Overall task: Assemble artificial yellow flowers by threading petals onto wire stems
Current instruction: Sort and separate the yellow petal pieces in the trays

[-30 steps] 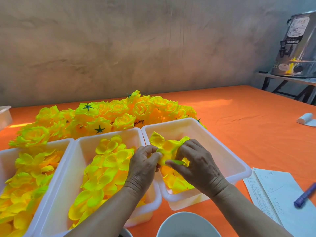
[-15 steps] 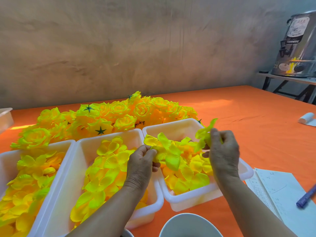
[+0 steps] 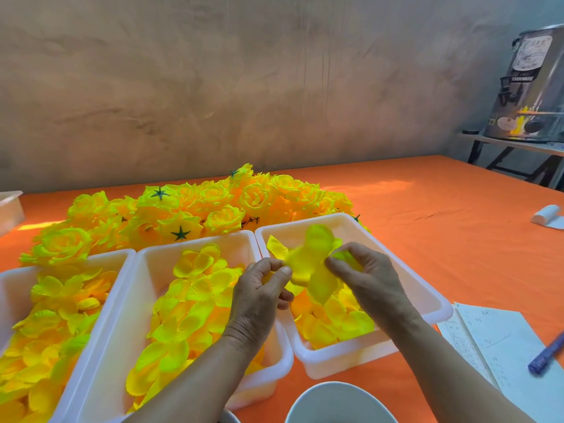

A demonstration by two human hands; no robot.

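Head view: my left hand (image 3: pixel 259 290) and right hand (image 3: pixel 370 279) both pinch one blurred yellow petal piece (image 3: pixel 311 264) with curled fingers (image 3: pixel 282 273), just above the rightmost white tray (image 3: pixel 341 358).

Petal cluster (image 3: pixel 311 267) motion-blurred, white bowl (image 3: pixel 338 401) edge-cropped

I see an orange cloth (image 3: pixel 427 224) over the whole table, with a grey wall (image 3: pixel 244 87) behind it. Far off on my right, a big shiny metal pot (image 3: pixel 531 87) stands on a small side table (image 3: pixel 512 146). A little white roll (image 3: pixel 546 214) lies on the cloth near the right edge. Closer in, a blue pen (image 3: pixel 546 355) lies on a sheet of paper (image 3: pixel 500 346). A round white bowl (image 3: pixel 338 404) sits at the bottom.
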